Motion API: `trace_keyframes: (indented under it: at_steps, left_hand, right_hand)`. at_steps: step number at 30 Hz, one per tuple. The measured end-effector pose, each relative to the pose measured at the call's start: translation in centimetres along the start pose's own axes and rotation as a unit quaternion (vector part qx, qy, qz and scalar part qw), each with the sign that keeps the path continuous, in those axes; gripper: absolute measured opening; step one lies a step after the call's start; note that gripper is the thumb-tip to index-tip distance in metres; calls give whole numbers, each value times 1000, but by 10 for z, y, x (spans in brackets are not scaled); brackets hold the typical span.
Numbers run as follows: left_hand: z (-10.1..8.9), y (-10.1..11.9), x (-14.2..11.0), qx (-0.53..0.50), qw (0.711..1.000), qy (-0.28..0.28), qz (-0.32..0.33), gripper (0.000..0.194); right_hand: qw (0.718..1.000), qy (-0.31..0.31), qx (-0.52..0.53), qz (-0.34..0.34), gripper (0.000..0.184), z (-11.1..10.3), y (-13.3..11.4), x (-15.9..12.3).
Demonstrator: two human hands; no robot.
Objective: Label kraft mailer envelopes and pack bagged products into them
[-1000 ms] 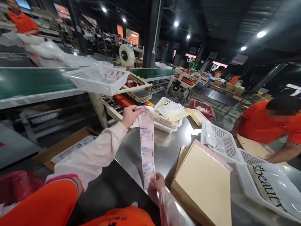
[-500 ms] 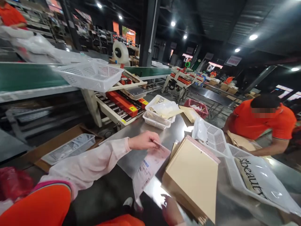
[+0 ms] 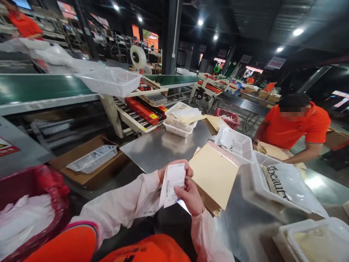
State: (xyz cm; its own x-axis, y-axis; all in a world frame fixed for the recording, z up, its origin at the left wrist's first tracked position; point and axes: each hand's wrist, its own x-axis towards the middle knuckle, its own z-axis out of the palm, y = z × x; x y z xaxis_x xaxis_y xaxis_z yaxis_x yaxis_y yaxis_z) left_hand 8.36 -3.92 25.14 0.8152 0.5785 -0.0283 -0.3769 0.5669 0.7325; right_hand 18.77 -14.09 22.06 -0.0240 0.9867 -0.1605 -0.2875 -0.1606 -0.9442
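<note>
Both of my hands hold a white strip of printed shipping labels (image 3: 172, 183) in front of my chest, above the near edge of the steel table (image 3: 160, 147). My left hand (image 3: 167, 169) grips it from behind at the top. My right hand (image 3: 189, 196) pinches its right edge, fingers closed on the paper. The strip's lower end hangs folded under my hands. A stack of tan mailer envelopes (image 3: 215, 174) lies just right of my hands.
White baskets (image 3: 268, 182) with plastic-bagged goods sit to the right; another basket pair (image 3: 178, 123) stands at the table's far edge. A co-worker in an orange shirt (image 3: 293, 129) leans over envelopes at right. A red-lined bin (image 3: 35, 203) is at my left, a green conveyor (image 3: 43, 89) beyond.
The label strip, stretched out long a second ago and then laid toward the table, is now gathered short between both hands near my chest. My view has shifted left and down.
</note>
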Motion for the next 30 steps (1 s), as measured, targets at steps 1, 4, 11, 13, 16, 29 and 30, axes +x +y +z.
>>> trace_keyframes:
  at_steps: [1,4,11,13,16,29,30]
  left_hand:
    - [0,-3,-1,17,999,45,-2,26]
    - [-3,-9,-9,28,992,120,-27,48]
    - [-6,-43,-23,332,937,90,-57,42]
    - [-7,-57,-19,346,933,33,-97,42]
    - [-9,-85,-11,366,923,74,-96,46]
    - [-21,-157,0,185,941,249,-138,67]
    - [-27,-165,-10,177,937,259,-150,66]
  right_hand:
    - [999,30,-8,8,59,-3,5,-4]
    - [988,150,-37,-9,56,-12,18,-14]
    - [973,186,-127,-54,55,-44,13,-20]
    - [964,184,-186,-51,44,-52,4,-27]
    - [930,240,-276,-48,32,-57,1,-42]
    - [810,366,-457,-24,17,-206,0,68]
    - [801,363,-476,-17,17,-217,-1,81]
